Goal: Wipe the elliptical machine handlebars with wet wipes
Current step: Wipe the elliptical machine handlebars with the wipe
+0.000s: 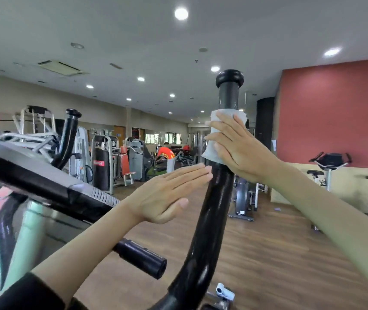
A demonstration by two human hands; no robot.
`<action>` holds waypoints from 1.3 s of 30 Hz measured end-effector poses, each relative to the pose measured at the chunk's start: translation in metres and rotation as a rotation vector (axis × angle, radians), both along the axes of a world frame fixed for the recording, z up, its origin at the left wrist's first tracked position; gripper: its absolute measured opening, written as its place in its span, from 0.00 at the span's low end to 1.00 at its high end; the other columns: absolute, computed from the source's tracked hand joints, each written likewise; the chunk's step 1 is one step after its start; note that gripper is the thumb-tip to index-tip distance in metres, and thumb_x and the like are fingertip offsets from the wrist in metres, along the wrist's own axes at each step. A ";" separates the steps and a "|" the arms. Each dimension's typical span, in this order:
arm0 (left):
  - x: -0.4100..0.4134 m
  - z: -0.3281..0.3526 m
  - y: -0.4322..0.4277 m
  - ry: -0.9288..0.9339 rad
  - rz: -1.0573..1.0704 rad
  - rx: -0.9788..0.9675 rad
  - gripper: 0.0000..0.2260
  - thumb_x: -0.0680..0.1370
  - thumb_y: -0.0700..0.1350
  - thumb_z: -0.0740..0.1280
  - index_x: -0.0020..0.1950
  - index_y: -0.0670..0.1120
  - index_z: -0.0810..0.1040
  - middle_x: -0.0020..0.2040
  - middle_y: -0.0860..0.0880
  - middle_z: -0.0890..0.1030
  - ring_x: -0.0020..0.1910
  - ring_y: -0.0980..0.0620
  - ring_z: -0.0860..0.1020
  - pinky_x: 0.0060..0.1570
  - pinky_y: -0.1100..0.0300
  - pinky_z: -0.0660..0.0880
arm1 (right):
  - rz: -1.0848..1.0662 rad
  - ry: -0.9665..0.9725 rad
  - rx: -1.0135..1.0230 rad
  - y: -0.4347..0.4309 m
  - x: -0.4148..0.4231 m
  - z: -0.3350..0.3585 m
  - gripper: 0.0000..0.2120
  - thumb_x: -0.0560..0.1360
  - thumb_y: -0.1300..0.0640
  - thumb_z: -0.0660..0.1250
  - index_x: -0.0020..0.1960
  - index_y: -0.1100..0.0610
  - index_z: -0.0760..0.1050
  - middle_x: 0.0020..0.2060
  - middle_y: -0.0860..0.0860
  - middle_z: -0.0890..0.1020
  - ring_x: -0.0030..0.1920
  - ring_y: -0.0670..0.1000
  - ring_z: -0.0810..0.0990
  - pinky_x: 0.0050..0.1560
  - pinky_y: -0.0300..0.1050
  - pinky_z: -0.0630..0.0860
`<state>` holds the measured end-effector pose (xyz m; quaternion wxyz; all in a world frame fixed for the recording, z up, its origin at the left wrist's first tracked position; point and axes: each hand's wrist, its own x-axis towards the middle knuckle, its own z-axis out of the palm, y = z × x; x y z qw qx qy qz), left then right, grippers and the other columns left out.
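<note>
Head view: right handlebar (pixel 214 209) rises upright just right of centre, toward 12 o'clock. White wet wipe (pixel 217 139) is wrapped on its upper shaft, below the end cap. Right hand (pixel 243 151), entering from 4 o'clock, presses the wipe with straight fingers. Left hand (pixel 169 195), flat and holding nothing, sits at 7 o'clock of the wipe, fingertips touching the bar. Left handlebar (pixel 66 139) stands at 9 o'clock.

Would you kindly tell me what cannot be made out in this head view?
- Head view: handlebar surface beneath the wet wipe, covered by wipe and right hand.
- Handlebar's lower end, cut off by the bottom edge.
- Whether the left hand touches the handlebar: unclear.
- Punching bag label: blurred.
</note>
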<state>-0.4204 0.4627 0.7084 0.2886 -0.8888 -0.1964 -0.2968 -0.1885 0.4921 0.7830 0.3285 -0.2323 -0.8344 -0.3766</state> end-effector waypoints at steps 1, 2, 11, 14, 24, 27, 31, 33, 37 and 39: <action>-0.003 0.002 0.000 -0.004 -0.044 0.006 0.26 0.83 0.53 0.44 0.75 0.39 0.60 0.75 0.44 0.63 0.76 0.48 0.59 0.74 0.51 0.60 | -0.018 0.000 -0.018 -0.003 -0.001 -0.006 0.20 0.81 0.53 0.46 0.62 0.59 0.73 0.69 0.53 0.68 0.75 0.50 0.52 0.75 0.43 0.40; -0.005 0.003 0.000 -0.016 -0.077 -0.008 0.25 0.83 0.51 0.45 0.74 0.39 0.61 0.75 0.44 0.63 0.76 0.49 0.59 0.74 0.54 0.58 | -0.035 -0.001 -0.040 -0.007 -0.002 -0.014 0.21 0.81 0.53 0.46 0.63 0.59 0.72 0.68 0.52 0.68 0.75 0.49 0.51 0.75 0.42 0.39; -0.007 0.028 0.013 -0.176 -0.057 -0.202 0.24 0.81 0.43 0.51 0.78 0.46 0.54 0.78 0.52 0.56 0.77 0.58 0.52 0.76 0.59 0.49 | -0.003 0.014 -0.442 -0.046 0.001 -0.062 0.18 0.82 0.56 0.49 0.67 0.53 0.70 0.69 0.43 0.65 0.75 0.40 0.49 0.73 0.37 0.37; 0.000 0.050 0.018 -0.211 -0.031 -0.220 0.26 0.81 0.40 0.52 0.78 0.48 0.52 0.78 0.52 0.54 0.77 0.60 0.49 0.77 0.57 0.48 | -0.165 -0.039 -0.338 -0.044 0.001 -0.046 0.19 0.82 0.55 0.48 0.70 0.53 0.67 0.73 0.45 0.62 0.74 0.36 0.43 0.72 0.36 0.34; 0.022 0.066 0.022 -0.121 -0.017 -0.209 0.25 0.83 0.41 0.50 0.79 0.52 0.49 0.78 0.59 0.46 0.74 0.68 0.46 0.75 0.64 0.44 | -0.075 0.125 -0.521 -0.055 -0.011 -0.067 0.17 0.82 0.56 0.48 0.65 0.55 0.71 0.69 0.47 0.67 0.73 0.35 0.44 0.71 0.33 0.33; 0.022 0.063 0.023 -0.105 -0.006 -0.197 0.24 0.83 0.43 0.50 0.79 0.52 0.47 0.78 0.59 0.44 0.74 0.66 0.48 0.75 0.64 0.43 | 0.003 0.138 -0.564 -0.071 -0.017 -0.082 0.19 0.81 0.54 0.46 0.62 0.55 0.73 0.63 0.47 0.71 0.72 0.39 0.54 0.73 0.38 0.37; 0.024 0.061 0.026 -0.073 0.034 -0.134 0.24 0.84 0.48 0.49 0.79 0.52 0.44 0.78 0.57 0.43 0.77 0.62 0.46 0.76 0.60 0.43 | 0.028 0.066 -0.583 -0.089 -0.019 -0.099 0.15 0.82 0.60 0.50 0.61 0.56 0.73 0.61 0.47 0.72 0.70 0.40 0.59 0.74 0.40 0.40; 0.024 0.059 0.027 -0.045 0.066 -0.091 0.25 0.84 0.52 0.48 0.79 0.51 0.43 0.78 0.56 0.41 0.77 0.61 0.44 0.76 0.60 0.42 | 0.016 0.007 -0.563 -0.093 -0.017 -0.094 0.15 0.82 0.59 0.50 0.62 0.56 0.73 0.61 0.48 0.73 0.70 0.41 0.60 0.73 0.38 0.42; 0.025 0.052 0.026 -0.018 0.078 -0.097 0.25 0.83 0.54 0.46 0.78 0.52 0.40 0.78 0.56 0.39 0.76 0.61 0.41 0.76 0.58 0.41 | -0.047 0.013 -0.538 -0.084 -0.017 -0.080 0.17 0.82 0.57 0.48 0.62 0.57 0.73 0.62 0.49 0.73 0.70 0.43 0.60 0.72 0.35 0.46; 0.025 0.048 0.026 -0.010 0.076 -0.112 0.25 0.83 0.54 0.45 0.78 0.52 0.40 0.78 0.56 0.39 0.76 0.61 0.42 0.76 0.57 0.42 | -0.032 0.065 -0.545 -0.082 -0.018 -0.085 0.18 0.82 0.55 0.48 0.61 0.57 0.73 0.62 0.48 0.72 0.70 0.43 0.59 0.74 0.43 0.50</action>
